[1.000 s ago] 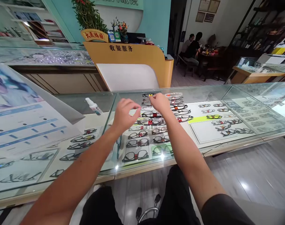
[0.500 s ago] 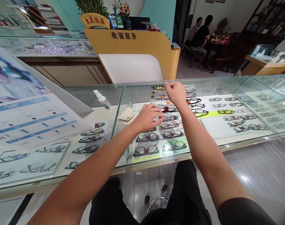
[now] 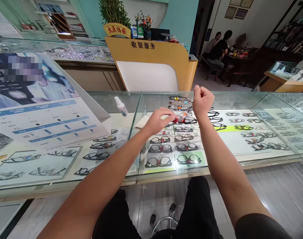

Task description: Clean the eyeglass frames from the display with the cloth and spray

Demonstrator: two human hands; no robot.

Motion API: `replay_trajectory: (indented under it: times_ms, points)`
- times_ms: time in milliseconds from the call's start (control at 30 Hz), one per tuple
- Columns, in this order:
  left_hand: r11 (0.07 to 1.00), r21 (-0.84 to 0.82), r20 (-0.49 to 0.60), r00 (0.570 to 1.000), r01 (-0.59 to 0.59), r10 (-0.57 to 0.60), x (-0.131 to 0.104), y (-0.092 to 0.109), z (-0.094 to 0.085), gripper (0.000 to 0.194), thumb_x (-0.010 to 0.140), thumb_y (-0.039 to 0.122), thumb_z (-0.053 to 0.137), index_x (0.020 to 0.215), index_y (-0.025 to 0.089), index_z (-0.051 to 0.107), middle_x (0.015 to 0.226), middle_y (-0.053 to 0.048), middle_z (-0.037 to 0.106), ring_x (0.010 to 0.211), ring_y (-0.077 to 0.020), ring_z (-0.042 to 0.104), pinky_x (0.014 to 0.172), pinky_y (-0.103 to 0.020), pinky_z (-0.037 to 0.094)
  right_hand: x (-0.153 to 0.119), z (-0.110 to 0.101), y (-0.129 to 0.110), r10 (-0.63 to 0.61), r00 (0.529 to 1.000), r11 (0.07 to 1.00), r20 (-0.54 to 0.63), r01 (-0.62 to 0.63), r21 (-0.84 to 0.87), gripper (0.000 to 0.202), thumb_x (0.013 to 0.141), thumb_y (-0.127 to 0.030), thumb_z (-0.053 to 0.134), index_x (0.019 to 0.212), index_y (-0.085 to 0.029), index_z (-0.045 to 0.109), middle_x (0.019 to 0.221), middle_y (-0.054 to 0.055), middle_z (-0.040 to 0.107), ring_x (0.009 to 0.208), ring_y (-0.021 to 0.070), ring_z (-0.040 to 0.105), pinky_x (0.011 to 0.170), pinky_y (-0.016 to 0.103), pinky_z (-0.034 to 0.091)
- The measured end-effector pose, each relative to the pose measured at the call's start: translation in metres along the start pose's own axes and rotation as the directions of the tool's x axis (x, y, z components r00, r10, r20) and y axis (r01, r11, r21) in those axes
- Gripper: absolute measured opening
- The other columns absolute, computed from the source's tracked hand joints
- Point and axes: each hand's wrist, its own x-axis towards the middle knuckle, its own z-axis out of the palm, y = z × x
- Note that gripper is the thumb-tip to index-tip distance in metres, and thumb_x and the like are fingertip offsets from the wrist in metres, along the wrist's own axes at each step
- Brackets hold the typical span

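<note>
My left hand [image 3: 158,122] is over the glass counter, with the fingers bent and the tips drawn towards the thumb. A small red patch shows at its fingertips; whether it is held or lies beneath the glass I cannot tell. My right hand [image 3: 203,102] is raised above the counter's far part, closed in a fist with the thumb on top. What it holds, if anything, is hidden. Below the hands, rows of eyeglasses [image 3: 186,146] lie inside the glass display case [image 3: 166,172]. A folded beige cloth [image 3: 141,122] is partly covered by my left hand.
A white spray bottle [image 3: 121,107] stands left of my left hand. Farther left is a large folded printed card [image 3: 49,122]. Behind the case stands a yellow-and-white cashier desk [image 3: 151,71]. Two people sit at a table [image 3: 237,58] at the back right.
My view has shifted slightly up and left. My right hand has moved a little right, and its fingers are curled into a clearer fist. My left fingertips reach slightly farther to the right.
</note>
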Motion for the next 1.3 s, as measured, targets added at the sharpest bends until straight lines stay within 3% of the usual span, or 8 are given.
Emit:
replay_trajectory:
  times_ms: [133, 267, 367, 500, 667, 967, 1200, 1300]
  points:
    - [0.984, -0.18, -0.344, 0.938, -0.014, -0.05, 0.007, -0.008, -0.014, 0.031, 0.095, 0.041, 0.067, 0.111, 0.027, 0.091, 0.13, -0.008, 0.084, 0.134, -0.0327, 0.072, 0.122, -0.05, 0.052, -0.008, 0.007, -0.005, -0.023, 0.989, 0.983, 0.148, -0.005, 0.183, 0.052, 0.109, -0.055, 0.049, 0.068, -0.027, 0.032, 0.066, -0.004, 0.032, 0.066, 0.0155, 0.035, 0.065, 0.032, 0.03]
    - [0.973, -0.228, -0.412, 0.909, -0.028, -0.07, 0.009, -0.014, -0.019, 0.037, 0.092, 0.039, 0.069, 0.12, 0.027, 0.09, 0.139, -0.009, 0.081, 0.141, -0.0323, 0.068, 0.124, -0.048, 0.05, -0.031, 0.023, -0.016, -0.089, 0.845, 0.901, 0.527, -0.157, 0.405, 0.044, 0.1, -0.066, 0.065, 0.089, -0.023, 0.067, 0.067, -0.005, 0.044, 0.065, 0.0148, 0.039, 0.064, 0.03, 0.031]
    - [0.971, -0.235, -0.396, 0.917, -0.04, -0.058, 0.009, -0.014, -0.018, 0.036, 0.089, 0.038, 0.072, 0.119, 0.027, 0.09, 0.139, -0.009, 0.081, 0.14, -0.0326, 0.068, 0.123, -0.048, 0.051, -0.043, 0.032, -0.019, -0.085, 0.773, 0.884, 0.629, -0.232, 0.405, 0.044, 0.097, -0.066, 0.068, 0.099, -0.023, 0.073, 0.065, -0.008, 0.04, 0.062, 0.0136, 0.032, 0.063, 0.029, 0.027]
    - [0.986, -0.167, -0.389, 0.918, 0.014, -0.079, 0.008, -0.011, -0.014, 0.026, 0.092, 0.037, 0.069, 0.111, 0.025, 0.083, 0.133, -0.009, 0.082, 0.133, -0.0303, 0.071, 0.115, -0.045, 0.052, -0.044, 0.035, -0.015, -0.084, 0.787, 0.869, 0.611, -0.241, 0.431, 0.04, 0.097, -0.061, 0.068, 0.099, -0.021, 0.074, 0.065, -0.008, 0.037, 0.062, 0.0133, 0.031, 0.064, 0.03, 0.025]
    - [0.982, -0.154, -0.521, 0.835, 0.113, -0.178, 0.01, -0.015, -0.01, 0.025, 0.093, 0.039, 0.078, 0.108, 0.024, 0.065, 0.126, -0.008, 0.081, 0.118, -0.0252, 0.074, 0.097, -0.038, 0.051, -0.046, 0.033, -0.018, -0.098, 0.816, 0.857, 0.57, -0.222, 0.465, 0.036, 0.096, -0.057, 0.07, 0.093, -0.021, 0.073, 0.064, -0.009, 0.037, 0.063, 0.013, 0.032, 0.064, 0.03, 0.025]
    - [0.929, -0.364, -0.397, 0.893, 0.058, -0.212, 0.017, -0.039, -0.019, 0.038, 0.088, 0.058, 0.086, 0.101, 0.023, 0.078, 0.108, -0.005, 0.08, 0.107, -0.0223, 0.07, 0.101, -0.036, 0.053, -0.05, 0.033, -0.025, -0.14, 0.788, 0.841, 0.599, -0.224, 0.492, 0.062, 0.086, -0.085, 0.075, 0.092, -0.023, 0.073, 0.062, -0.007, 0.039, 0.061, 0.0145, 0.033, 0.062, 0.032, 0.028]
    - [0.93, -0.365, -0.378, 0.907, 0.04, -0.187, 0.016, -0.04, -0.018, 0.048, 0.088, 0.066, 0.085, 0.102, 0.023, 0.071, 0.112, -0.007, 0.081, 0.105, -0.0222, 0.072, 0.09, -0.034, 0.057, -0.05, 0.025, -0.021, -0.232, 0.845, 0.971, 0.482, 0.173, 0.166, 0.043, 0.109, -0.059, 0.059, 0.11, -0.023, 0.082, 0.063, -0.001, 0.06, 0.061, 0.0186, 0.052, 0.066, 0.033, 0.032]
    - [0.931, -0.362, -0.375, 0.907, 0.05, -0.194, 0.016, -0.038, -0.018, 0.049, 0.09, 0.067, 0.083, 0.102, 0.023, 0.066, 0.121, -0.01, 0.081, 0.114, -0.0248, 0.074, 0.091, -0.035, 0.059, -0.05, 0.025, -0.02, -0.202, 0.872, 0.975, 0.446, 0.22, 0.012, 0.039, 0.114, -0.049, 0.052, 0.121, -0.023, 0.08, 0.07, 0.002, 0.073, 0.063, 0.0222, 0.063, 0.067, 0.034, 0.035]
